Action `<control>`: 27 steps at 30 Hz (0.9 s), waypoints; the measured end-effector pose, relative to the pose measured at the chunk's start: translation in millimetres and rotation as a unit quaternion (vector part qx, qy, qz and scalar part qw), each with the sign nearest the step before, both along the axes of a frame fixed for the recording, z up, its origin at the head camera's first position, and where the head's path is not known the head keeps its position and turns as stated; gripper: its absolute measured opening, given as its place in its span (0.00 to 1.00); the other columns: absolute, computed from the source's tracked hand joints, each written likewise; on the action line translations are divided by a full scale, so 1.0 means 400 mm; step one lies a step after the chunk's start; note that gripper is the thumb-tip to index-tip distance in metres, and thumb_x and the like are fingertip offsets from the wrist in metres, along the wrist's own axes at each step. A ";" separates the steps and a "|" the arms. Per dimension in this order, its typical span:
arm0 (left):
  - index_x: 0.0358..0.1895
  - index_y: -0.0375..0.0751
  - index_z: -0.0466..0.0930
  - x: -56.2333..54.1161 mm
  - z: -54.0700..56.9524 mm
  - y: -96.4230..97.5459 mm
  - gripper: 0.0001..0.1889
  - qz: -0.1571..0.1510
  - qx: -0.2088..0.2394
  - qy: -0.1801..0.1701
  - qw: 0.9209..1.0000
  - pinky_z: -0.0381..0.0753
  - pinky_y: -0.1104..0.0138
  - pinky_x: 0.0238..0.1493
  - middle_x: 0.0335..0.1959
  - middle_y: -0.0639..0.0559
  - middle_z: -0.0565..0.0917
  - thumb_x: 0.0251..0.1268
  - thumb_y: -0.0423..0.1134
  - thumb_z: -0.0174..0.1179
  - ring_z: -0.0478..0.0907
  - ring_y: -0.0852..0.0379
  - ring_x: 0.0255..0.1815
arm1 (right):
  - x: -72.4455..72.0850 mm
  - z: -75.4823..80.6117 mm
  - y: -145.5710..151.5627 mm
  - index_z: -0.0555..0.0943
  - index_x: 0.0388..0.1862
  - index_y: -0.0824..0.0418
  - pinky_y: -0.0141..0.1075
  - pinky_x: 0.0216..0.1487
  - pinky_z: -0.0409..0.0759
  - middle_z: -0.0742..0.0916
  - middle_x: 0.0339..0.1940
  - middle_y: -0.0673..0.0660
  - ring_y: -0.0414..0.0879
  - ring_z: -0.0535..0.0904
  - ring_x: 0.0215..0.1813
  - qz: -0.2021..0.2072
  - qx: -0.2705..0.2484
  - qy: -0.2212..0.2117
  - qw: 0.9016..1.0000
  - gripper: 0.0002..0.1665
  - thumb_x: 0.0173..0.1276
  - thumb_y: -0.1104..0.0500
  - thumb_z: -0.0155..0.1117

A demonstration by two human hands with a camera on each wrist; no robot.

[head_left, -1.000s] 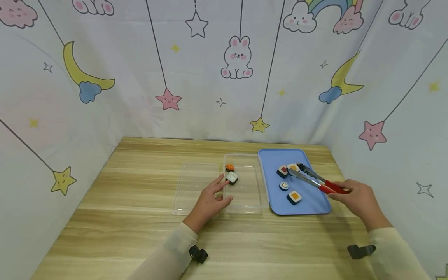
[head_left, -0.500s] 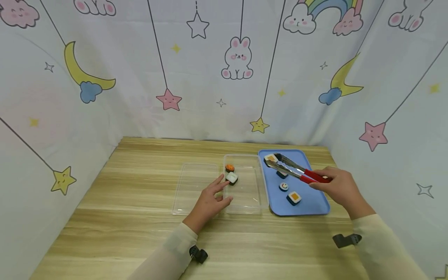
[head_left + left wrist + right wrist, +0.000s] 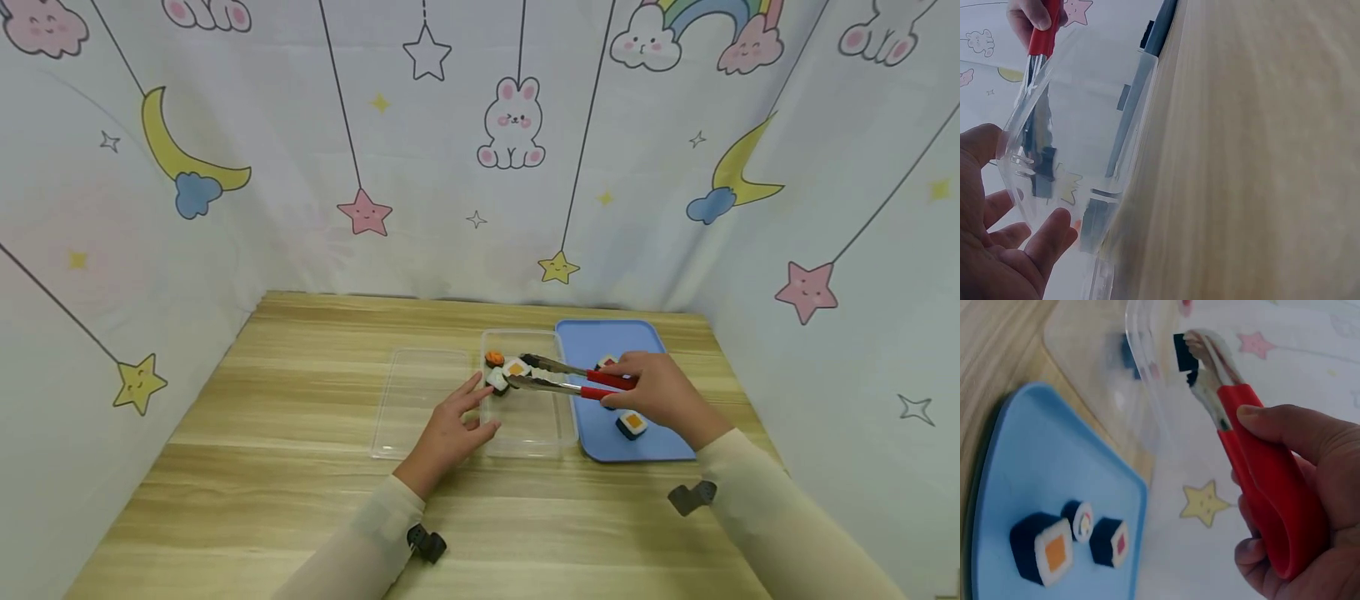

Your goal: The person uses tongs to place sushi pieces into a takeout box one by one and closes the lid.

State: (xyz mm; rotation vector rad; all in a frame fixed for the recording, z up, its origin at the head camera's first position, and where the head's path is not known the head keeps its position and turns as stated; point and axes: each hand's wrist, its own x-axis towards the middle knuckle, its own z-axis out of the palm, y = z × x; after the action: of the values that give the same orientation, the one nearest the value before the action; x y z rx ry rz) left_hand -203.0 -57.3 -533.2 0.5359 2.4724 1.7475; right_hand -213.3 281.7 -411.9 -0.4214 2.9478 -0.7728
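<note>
My right hand [image 3: 660, 392] grips red-handled metal tongs [image 3: 551, 387], whose tips pinch an orange-centred sushi roll [image 3: 516, 368] over the clear plastic container [image 3: 528, 427]. In the right wrist view the tongs' red handles [image 3: 1244, 419] lie between thumb and fingers, and the roll's dark side [image 3: 1184, 352] shows at the tips. Inside the container, against its left side, sit an orange-topped sushi piece [image 3: 494, 358] and a white-topped one [image 3: 497, 381]. My left hand [image 3: 448, 432] rests with spread, relaxed fingers against the container's left wall; in the left wrist view its thumb touches the rim.
A blue tray [image 3: 600, 335] stands right of the container, holding a large orange-centred roll [image 3: 1041, 550], a small round roll [image 3: 1079, 520] and a red-centred roll [image 3: 1110, 542]. Left of the container lies a clear lid [image 3: 416, 404], partly behind my left hand. Patterned curtains surround the wooden table [image 3: 315, 383].
My right hand has carried the orange-centred roll in the tongs leftward, off the blue tray and over the container beside the two sushi pieces. My left hand has stayed in place.
</note>
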 end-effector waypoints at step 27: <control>0.75 0.38 0.73 -0.001 -0.003 -0.002 0.33 -0.002 0.000 -0.001 1.000 0.84 0.55 0.59 0.84 0.50 0.58 0.68 0.40 0.71 0.72 0.41 0.73 | -0.014 -0.034 -0.102 0.92 0.48 0.58 0.36 0.33 0.80 0.84 0.33 0.46 0.44 0.75 0.40 0.066 0.074 -0.012 0.995 0.20 0.55 0.57 0.84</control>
State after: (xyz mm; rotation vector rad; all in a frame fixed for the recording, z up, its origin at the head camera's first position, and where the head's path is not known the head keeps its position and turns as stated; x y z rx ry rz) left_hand -203.4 -58.2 -534.5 0.5391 2.4686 1.7470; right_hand -218.8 240.8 -425.5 -0.5835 2.8935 -0.5378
